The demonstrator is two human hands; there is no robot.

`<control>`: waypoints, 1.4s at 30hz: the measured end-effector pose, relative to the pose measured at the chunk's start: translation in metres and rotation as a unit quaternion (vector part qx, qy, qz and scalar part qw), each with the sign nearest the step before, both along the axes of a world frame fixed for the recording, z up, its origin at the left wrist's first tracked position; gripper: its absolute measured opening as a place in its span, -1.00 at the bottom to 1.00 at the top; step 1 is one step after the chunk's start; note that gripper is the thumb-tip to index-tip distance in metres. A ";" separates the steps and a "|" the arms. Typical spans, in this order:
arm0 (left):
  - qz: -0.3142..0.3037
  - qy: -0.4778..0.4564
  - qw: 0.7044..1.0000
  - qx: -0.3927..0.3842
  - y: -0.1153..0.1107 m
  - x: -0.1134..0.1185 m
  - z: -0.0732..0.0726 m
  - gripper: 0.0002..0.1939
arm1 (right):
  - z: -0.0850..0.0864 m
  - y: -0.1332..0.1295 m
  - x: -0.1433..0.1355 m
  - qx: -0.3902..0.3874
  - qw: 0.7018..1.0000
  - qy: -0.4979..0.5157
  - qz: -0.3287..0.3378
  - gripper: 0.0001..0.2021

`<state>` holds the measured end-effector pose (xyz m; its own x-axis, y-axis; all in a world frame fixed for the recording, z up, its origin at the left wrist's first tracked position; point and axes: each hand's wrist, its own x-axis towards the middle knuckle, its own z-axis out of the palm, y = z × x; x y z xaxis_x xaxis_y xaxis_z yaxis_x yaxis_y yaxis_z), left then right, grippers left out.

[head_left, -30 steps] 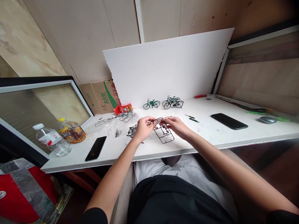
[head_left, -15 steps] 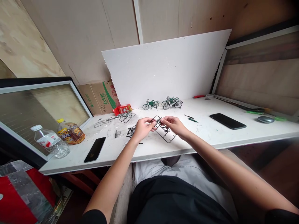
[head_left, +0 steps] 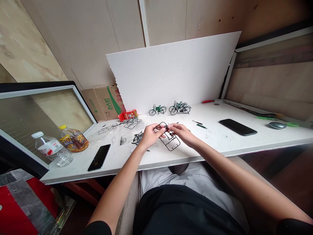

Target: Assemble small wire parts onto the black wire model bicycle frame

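A thin black plastic parts frame (head_left: 173,146) is held above the front of the white table (head_left: 215,143). My left hand (head_left: 152,134) pinches its upper left part. My right hand (head_left: 180,133) has its fingertips closed on the frame's top, close to the left fingertips; the small pieces there are too tiny to make out. Just left of my left hand lies a black bicycle part (head_left: 137,138), with a small wheel (head_left: 123,140) beyond it. More parts frames (head_left: 132,122) rest on clear plastic at the table's left.
A green model bicycle (head_left: 157,110) and a cluster of others (head_left: 180,108) stand before the white board (head_left: 171,71). Phones lie left (head_left: 99,157) and right (head_left: 238,127). Two bottles (head_left: 74,139) lean at far left. A small screwdriver (head_left: 197,122) and green piece (head_left: 201,126) lie right of my hands.
The black parts frame has tilted and shifted slightly left in my fingers. My right hand has turned a little, and its fingertips have come nearer to my left hand.
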<state>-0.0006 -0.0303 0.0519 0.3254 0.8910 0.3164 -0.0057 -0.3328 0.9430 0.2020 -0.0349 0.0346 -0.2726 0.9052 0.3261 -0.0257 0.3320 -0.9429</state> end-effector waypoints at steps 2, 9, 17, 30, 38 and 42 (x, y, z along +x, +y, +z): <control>-0.013 0.004 1.000 0.009 -0.001 -0.001 0.002 -0.55 | 0.001 -0.001 0.001 -0.001 1.000 0.015 0.015 -0.64; -0.014 0.019 0.999 0.021 -0.001 -0.002 0.001 -0.56 | 0.000 0.000 0.002 0.051 0.998 -0.014 0.017 -0.63; 0.009 0.043 0.999 0.018 -0.005 -0.001 0.005 -0.68 | -0.001 -0.003 -0.001 0.239 0.952 -0.114 -0.154 -0.66; -0.027 0.058 0.998 -0.027 -0.007 -0.001 0.009 -0.69 | -0.004 -0.007 0.008 0.513 0.768 -0.312 -0.223 -0.87; -0.020 0.048 0.998 -0.022 -0.009 -0.001 0.008 -0.64 | -0.003 -0.009 0.000 0.470 0.795 -0.280 -0.263 -0.92; -0.008 0.055 0.998 -0.018 -0.011 0.001 0.010 -0.67 | -0.003 -0.010 -0.005 0.412 0.840 -0.235 -0.262 -0.91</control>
